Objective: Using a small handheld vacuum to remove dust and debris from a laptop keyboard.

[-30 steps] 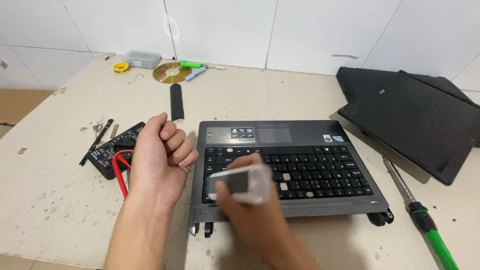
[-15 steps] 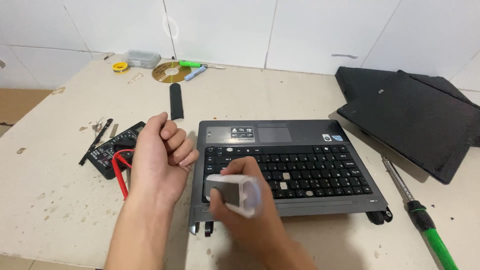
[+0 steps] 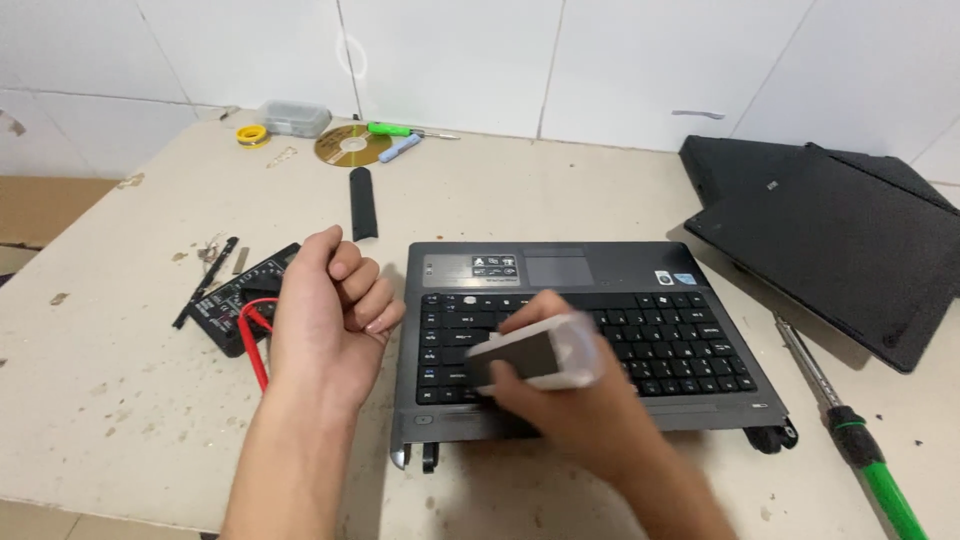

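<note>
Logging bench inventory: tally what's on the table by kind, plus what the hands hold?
Laptop base: 1
Dark panels: 2
Screwdrivers: 2
Disc: 1
Multimeter: 1
Black bar: 1
Clear box: 1
Tape roll: 1
Grey block in right hand: 1
Left hand: nothing seen in it
Total: 11

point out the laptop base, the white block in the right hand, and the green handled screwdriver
laptop base [image 3: 560, 262], head view, on its touchpad.
white block [image 3: 535, 352], head view, on its grey face.
green handled screwdriver [image 3: 885, 490], head view, on the green handle.
</note>
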